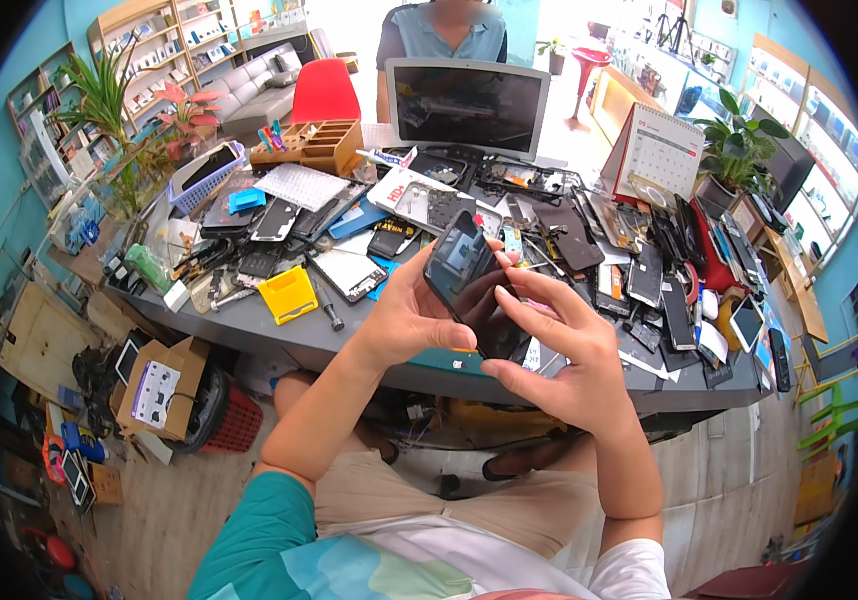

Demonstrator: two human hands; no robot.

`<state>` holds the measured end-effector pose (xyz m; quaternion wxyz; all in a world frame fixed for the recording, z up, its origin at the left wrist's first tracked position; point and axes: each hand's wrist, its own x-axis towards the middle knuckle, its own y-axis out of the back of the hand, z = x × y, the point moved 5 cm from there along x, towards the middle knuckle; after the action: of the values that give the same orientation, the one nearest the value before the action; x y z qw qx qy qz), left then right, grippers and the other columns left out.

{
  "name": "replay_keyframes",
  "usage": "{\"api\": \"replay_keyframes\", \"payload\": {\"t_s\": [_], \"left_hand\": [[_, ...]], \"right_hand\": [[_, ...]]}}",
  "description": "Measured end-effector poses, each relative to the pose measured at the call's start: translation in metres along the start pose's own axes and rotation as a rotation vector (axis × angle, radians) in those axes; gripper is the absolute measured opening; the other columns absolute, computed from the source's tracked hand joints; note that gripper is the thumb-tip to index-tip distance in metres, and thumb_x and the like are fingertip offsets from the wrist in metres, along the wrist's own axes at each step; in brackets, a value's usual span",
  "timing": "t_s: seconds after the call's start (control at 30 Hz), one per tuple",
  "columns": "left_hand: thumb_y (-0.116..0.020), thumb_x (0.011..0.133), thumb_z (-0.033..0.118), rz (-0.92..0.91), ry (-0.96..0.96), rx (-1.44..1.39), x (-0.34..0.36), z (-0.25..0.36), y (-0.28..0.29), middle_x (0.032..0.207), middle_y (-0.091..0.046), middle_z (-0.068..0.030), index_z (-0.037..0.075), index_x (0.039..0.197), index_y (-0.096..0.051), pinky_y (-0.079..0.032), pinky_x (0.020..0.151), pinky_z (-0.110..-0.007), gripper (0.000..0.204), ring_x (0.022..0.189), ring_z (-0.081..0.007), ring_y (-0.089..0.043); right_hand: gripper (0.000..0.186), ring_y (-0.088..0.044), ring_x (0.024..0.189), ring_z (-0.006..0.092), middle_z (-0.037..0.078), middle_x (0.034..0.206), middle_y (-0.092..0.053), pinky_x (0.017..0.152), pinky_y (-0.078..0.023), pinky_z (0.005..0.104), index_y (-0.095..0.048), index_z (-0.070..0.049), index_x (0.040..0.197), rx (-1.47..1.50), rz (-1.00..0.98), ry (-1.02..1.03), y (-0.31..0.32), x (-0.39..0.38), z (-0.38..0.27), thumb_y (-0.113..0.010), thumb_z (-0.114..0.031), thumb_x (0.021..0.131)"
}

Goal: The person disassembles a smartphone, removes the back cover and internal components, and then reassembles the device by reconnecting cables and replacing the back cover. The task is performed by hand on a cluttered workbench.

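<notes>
As both forearms (309, 420) are angled up and inward, a dark phone (461, 265) is held tilted above the desk's (224, 320) near edge. It is grasped by the left hand's (409, 320) fingers; its right side is touched by the right hand's (581, 350) spread fingers, firm grip or light contact can't be told. Desk is strewn with other phones (646, 273) and a yellow plastic piece (287, 297); a laptop (469, 110) is set at the far side. A person (439, 35) is seen behind it.
</notes>
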<state>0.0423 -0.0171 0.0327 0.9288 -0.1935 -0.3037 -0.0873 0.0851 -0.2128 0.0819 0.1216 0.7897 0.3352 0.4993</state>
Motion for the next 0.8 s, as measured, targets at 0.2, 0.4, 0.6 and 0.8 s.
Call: {"api": "replay_keyframes", "payload": {"t_s": [0.2,0.4,0.6,0.8], "left_hand": [[-0.1,0.08,0.019,0.013,-0.018,-0.003,0.004,-0.003,0.002,0.156,-0.059,-0.0203,-0.002,0.159,-0.045,-0.044,0.127,-0.048,0.098,0.148,-0.0302,-0.057],[-0.1,0.081,0.023,0.083,0.01,-0.037,0.005,-0.003,0.002,0.153,-0.062,-0.0185,-0.002,0.158,-0.046,-0.044,0.126,-0.048,0.097,0.145,-0.0291,-0.059],[-0.082,0.099,0.043,0.152,0.004,-0.113,0.005,-0.012,0.019,0.151,-0.062,-0.0183,-0.004,0.161,-0.041,-0.048,0.123,-0.046,0.088,0.144,-0.0298,-0.059],[-0.062,0.106,0.065,0.361,0.022,-0.172,0.004,-0.01,0.032,0.154,-0.056,-0.0192,0.001,0.161,-0.041,-0.045,0.126,-0.055,0.087,0.155,-0.0394,-0.047]], "right_hand": [[0.064,-0.07,0.13,0.0344,0.019,0.145,-0.066,0.103,-0.063,0.0432,-0.076,-0.006,0.137,-0.007,0.0,0.008,0.001,0.005,-0.001,-0.096,-0.013,0.077],[0.062,-0.07,0.126,0.0333,0.019,0.145,-0.065,0.101,-0.061,0.0425,-0.076,-0.005,0.136,-0.029,-0.017,0.012,0.001,0.01,0.002,-0.096,-0.017,0.079],[0.069,-0.07,0.121,0.0341,0.021,0.142,-0.067,0.105,-0.056,0.0426,-0.074,0.001,0.137,0.042,-0.011,-0.075,-0.011,0.015,0.024,-0.097,-0.035,0.082],[0.043,-0.072,0.111,0.0226,0.014,0.132,-0.072,0.097,-0.057,0.0356,-0.077,-0.002,0.134,0.386,0.247,-0.394,0.005,0.003,0.05,-0.084,-0.022,0.097]]}}
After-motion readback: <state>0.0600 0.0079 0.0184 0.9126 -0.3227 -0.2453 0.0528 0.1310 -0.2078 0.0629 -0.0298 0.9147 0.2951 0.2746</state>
